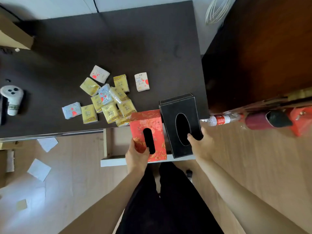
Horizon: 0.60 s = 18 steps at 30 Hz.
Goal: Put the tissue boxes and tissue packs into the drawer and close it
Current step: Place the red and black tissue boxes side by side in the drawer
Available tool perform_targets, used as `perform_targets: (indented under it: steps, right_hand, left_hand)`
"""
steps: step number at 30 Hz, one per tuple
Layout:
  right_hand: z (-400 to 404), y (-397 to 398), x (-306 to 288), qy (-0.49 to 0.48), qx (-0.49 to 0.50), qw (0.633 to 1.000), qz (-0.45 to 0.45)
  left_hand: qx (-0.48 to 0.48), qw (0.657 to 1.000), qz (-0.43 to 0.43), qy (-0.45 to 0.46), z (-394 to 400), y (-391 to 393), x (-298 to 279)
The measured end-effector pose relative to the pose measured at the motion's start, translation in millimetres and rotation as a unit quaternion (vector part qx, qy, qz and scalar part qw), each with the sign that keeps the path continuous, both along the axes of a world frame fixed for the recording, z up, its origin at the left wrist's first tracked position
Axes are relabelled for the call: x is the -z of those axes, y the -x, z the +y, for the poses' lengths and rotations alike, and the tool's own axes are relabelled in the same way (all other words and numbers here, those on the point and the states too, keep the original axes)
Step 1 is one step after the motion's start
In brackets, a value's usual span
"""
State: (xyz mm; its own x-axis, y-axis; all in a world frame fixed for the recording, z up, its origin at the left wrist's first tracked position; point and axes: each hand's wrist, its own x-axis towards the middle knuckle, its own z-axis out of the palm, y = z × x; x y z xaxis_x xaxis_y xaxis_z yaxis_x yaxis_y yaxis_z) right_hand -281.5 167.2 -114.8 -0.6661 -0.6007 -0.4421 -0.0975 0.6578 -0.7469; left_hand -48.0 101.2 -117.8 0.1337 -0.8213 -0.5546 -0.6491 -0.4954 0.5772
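While both tissue boxes are in the hands above the open drawer, neither has clearly been set down inside it, so the task looks to be in its early part. The left hand is closed on the near end of the red box, thumb on top beside the slot. The right hand grips the near right edge of the black box, thumb hooked into the oval opening. The two boxes sit side by side, touching or nearly so, at about 6 o'clock from the pile, their far ends overlapping the desk edge.

Still to go, as I judge it: the boxes need lowering in, then the tissue packs, a loose heap of yellow, blue and white ones near the desk's front edge at 10 o'clock from the red box, with one white pack lying apart at 12 o'clock. Last comes shutting the drawer.
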Motion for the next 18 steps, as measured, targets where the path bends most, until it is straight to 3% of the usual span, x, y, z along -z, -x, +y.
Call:
perform_targets:
  steps: [10,18]
  right_hand:
    - [38,-22,8,-0.1,0.014,0.995,-0.024]
    - [76,-34,14,-0.188,-0.063,0.98,-0.002]
  left_hand:
    - [0.056,0.996,-0.044,-0.058,32,-12,-8]
    - [0.092,0.986,-0.068,-0.125,60,-34,-3]
